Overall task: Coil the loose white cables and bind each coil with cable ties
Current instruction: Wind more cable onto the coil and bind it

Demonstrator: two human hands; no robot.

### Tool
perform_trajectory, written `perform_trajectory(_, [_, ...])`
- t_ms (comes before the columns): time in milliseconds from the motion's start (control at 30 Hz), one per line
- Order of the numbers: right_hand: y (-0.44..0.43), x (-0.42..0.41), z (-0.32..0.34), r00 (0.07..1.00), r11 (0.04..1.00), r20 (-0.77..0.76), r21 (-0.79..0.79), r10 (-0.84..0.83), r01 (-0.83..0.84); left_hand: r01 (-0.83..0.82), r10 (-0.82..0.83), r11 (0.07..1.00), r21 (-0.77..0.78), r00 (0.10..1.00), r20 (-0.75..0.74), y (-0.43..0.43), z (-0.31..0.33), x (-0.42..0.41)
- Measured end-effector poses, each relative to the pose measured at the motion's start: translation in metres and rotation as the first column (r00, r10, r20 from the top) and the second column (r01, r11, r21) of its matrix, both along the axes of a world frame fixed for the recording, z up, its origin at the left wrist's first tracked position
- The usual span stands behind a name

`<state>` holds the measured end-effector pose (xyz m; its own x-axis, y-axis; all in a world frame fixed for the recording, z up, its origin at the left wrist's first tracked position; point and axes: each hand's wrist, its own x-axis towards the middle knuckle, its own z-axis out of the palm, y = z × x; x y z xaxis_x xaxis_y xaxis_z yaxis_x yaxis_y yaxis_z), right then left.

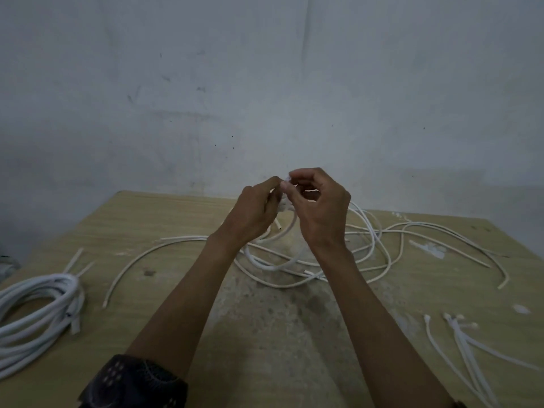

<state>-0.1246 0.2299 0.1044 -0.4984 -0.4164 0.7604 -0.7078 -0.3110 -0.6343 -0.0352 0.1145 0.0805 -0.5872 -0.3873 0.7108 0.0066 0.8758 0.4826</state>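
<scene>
From the head view, both hands are raised together over the far middle of the table, in front of a scuffed grey wall. The left hand has its fingers curled round the top of a small coil of white cable, which hangs down from the grip so that its lower loop reaches the tabletop among the other cables. A cut cable end sticks out just below the left palm. The right hand touches the left at the fingertips. Its thumb and forefinger are closed in a narrow pinch on a small pale tie at the top of the coil, and the other fingers are bent loosely behind. Blur hides how the tie sits on the cable. Behind and to the right of the hands, loose cables lie tangled in overlapping loops, with single strands trailing toward the right edge. One long cable arcs away to the left, apart from the tangle. At the left edge lies a big bundle of thicker white cable, wound in many turns, with two thin pale strips just beyond it. Spare ties lie fanned out at the near right. A dark patterned sleeve shows on the left arm at the bottom edge.
</scene>
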Motion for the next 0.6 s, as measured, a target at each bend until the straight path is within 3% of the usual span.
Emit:
perform_trajectory(200, [-0.004, -0.004, -0.006, 0.99, 0.993, -0.072, -0.033, -0.119, 0.117, 0.003, -0.008, 0.998, -0.068, 0.998, -0.068, 0.011, 0.004, -0.004])
perform_trajectory(433, [-0.004, 0.003, -0.007, 0.993, 0.99, -0.086, -0.117, -0.086, 0.076, -0.014, 0.01, 0.998, -0.062, 0.998, -0.069, 0.006, 0.004, -0.005])
perform_trajectory(600, [-0.006, -0.002, -0.007, 0.991, 0.992, -0.059, -0.04, -0.119, 0.117, -0.061, 0.052, 0.992, -0.111, 0.996, -0.076, 0.004, 0.003, -0.007])
